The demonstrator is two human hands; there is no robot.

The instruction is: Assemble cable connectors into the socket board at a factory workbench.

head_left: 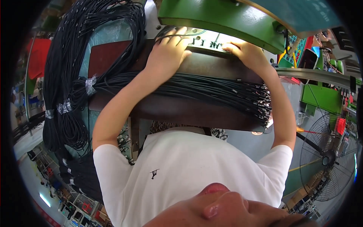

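My left hand lies palm down at the lit work area of a green machine. Its fingers are stretched and apart, resting over a thin black cable. Further right, my right hand has its fingers bent together beside small black upright pins on the pale machine plate. What those fingertips hold, if anything, is too small to make out. Under my forearms, a bundle of black cables lies across a dark brown board, connector ends toward the right.
Thick coils of black cable hang at the left, tied with clear plastic wrap. The green machine's housing overhangs the plate. At the right are a metal rail, a coloured control panel and a large floor fan.
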